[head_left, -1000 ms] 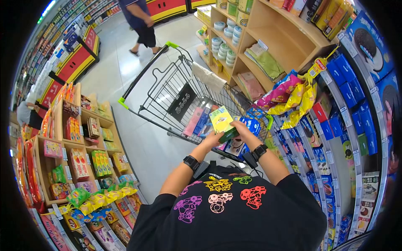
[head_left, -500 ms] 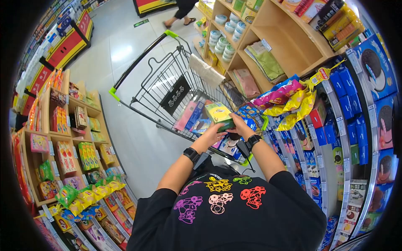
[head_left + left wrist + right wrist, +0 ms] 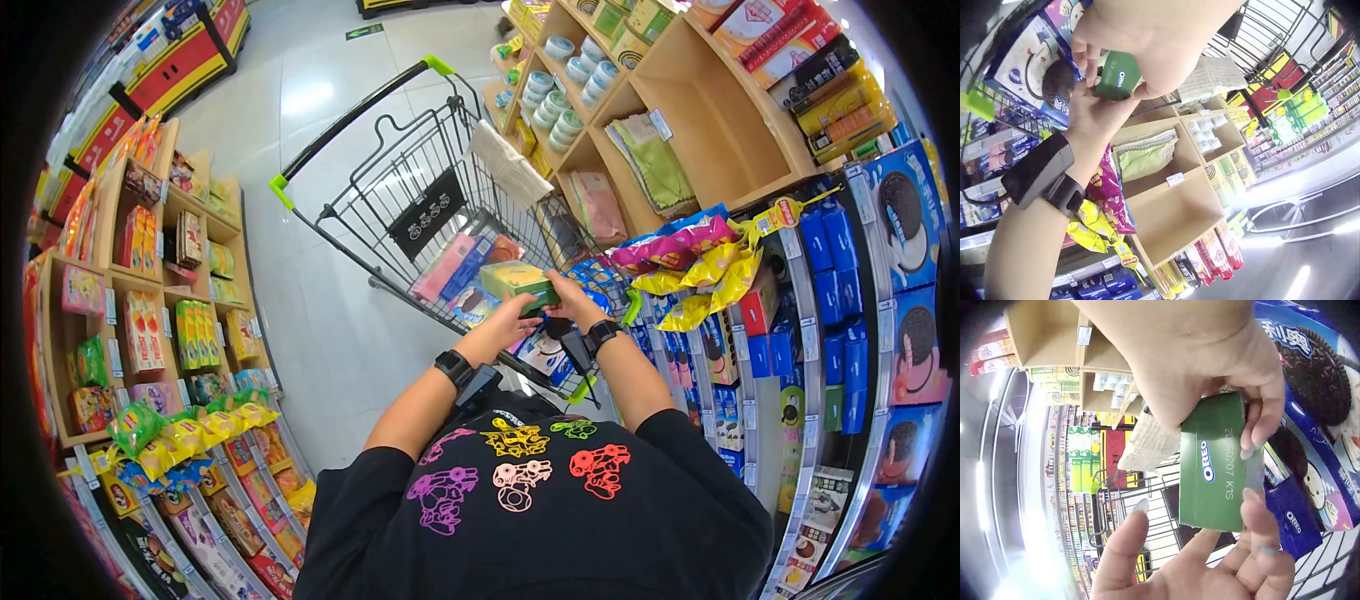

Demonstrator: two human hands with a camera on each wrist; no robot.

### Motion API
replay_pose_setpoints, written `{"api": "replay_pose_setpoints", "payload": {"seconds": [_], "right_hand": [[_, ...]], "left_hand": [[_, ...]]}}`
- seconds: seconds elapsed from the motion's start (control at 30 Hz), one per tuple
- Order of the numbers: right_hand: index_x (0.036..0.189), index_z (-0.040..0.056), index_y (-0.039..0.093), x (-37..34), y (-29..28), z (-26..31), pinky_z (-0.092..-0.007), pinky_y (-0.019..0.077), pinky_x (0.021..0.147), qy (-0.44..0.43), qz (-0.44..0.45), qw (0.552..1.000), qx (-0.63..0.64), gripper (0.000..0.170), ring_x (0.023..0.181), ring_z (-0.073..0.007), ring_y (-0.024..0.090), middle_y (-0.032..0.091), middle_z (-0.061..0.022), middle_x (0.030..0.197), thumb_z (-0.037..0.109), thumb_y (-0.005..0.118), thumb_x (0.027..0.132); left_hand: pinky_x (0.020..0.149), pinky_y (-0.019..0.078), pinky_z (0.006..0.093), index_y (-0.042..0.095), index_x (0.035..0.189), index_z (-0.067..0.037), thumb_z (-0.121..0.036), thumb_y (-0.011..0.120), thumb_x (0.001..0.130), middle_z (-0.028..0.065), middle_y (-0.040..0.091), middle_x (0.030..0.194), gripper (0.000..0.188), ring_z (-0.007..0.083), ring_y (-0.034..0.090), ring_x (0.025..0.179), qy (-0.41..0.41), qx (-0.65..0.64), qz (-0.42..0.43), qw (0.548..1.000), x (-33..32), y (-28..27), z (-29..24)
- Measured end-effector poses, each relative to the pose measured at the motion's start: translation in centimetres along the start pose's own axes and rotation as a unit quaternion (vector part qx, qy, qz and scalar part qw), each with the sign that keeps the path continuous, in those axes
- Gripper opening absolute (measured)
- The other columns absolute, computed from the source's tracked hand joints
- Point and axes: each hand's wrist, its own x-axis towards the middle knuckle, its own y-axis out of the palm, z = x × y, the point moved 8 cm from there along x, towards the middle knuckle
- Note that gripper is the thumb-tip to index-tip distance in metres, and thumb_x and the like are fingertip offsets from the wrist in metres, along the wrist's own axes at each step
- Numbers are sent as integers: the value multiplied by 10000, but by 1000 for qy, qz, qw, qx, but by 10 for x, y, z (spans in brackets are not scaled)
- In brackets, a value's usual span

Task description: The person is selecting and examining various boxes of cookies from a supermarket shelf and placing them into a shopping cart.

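Note:
Both hands hold a small Oreo box with a yellow-green face and dark green sides (image 3: 520, 283) (image 3: 1213, 459) over the cart basket. My right hand (image 3: 571, 300) (image 3: 1204, 350) grips its near end, fingers curled along one edge. At the left side and lower edge is my left hand (image 3: 508, 326) (image 3: 1197, 575); its fingers touch the box while the thumb stands away in the right wrist view. The left wrist view shows the box's green end (image 3: 1117, 75) between the hands. Below lie a blue Oreo pack (image 3: 1316, 369) and other packages (image 3: 455, 262).
The shopping cart (image 3: 345, 120) stands around the packages, a beige cloth (image 3: 508, 160) over its side. Snack shelves (image 3: 105, 350) line the left; wooden shelving (image 3: 700, 120), hanging yellow and purple bags (image 3: 690, 250) and blue boxes (image 3: 850, 370) line the right. Tiled floor (image 3: 290, 130) lies beyond.
The box has tilted, showing less of its yellow face and more of its green side. The walking person has left the head view. Both hands still hold the box.

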Motion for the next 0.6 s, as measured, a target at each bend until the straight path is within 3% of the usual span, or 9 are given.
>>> {"api": "replay_pose_setpoints", "payload": {"seconds": [0.13, 0.3, 0.43, 0.53, 0.57, 0.6], "right_hand": [[987, 101, 518, -3, 4, 7, -300, 445, 458, -49, -26, 998, 10, 387, 437, -168, 495, 538, -72, 662, 425, 500, 777], [1116, 105, 466, 1, 2, 11, -330, 494, 511, -82, -28, 996, -15, 453, 499, -212, 560, 575, -119, 768, 403, 507, 778], [1255, 145, 338, 16, 9, 12, -345, 507, 546, -76, 24, 993, -93, 558, 591, -245, 593, 568, -174, 887, 382, 520, 784], [1282, 171, 296, 22, 13, 2, -351, 489, 554, -30, -16, 992, -122, 568, 644, -251, 571, 533, -188, 924, 381, 507, 798], [1332, 169, 182, 45, 17, -9, -372, 485, 546, -38, 34, 989, -141, 675, 656, -260, 576, 532, -199, 920, 365, 534, 790], [1310, 127, 218, 42, 17, -6, -352, 486, 531, -60, 19, 989, -133, 665, 647, -257, 580, 532, -202, 937, 354, 552, 782]], "left_hand": [[624, 424, 323, 362, 1118, -153, -205, 553, 782, 93, 470, 1003, 389, 231, 516, 853, 22, 7, -32, 999, -10, 1, -2], [642, 428, 324, 431, 1064, -103, -260, 522, 796, 119, 505, 1034, 323, 214, 520, 837, -49, -9, 27, 998, 14, -3, 16], [669, 431, 292, 477, 1017, -87, -296, 499, 810, 103, 539, 1002, 296, 183, 533, 769, -88, 27, 41, 995, 24, -1, 30], [665, 422, 274, 509, 1000, -109, -296, 520, 800, 65, 550, 985, 274, 166, 525, 757, -68, 15, 36, 997, 26, 1, 33], [652, 416, 278, 516, 995, -125, -307, 536, 790, 59, 543, 991, 275, 166, 521, 768, -62, 9, 50, 997, 27, 2, 34], [639, 411, 282, 523, 989, -141, -318, 552, 780, 53, 536, 998, 276, 166, 516, 778, -56, 4, 63, 996, 27, 4, 33]]}}
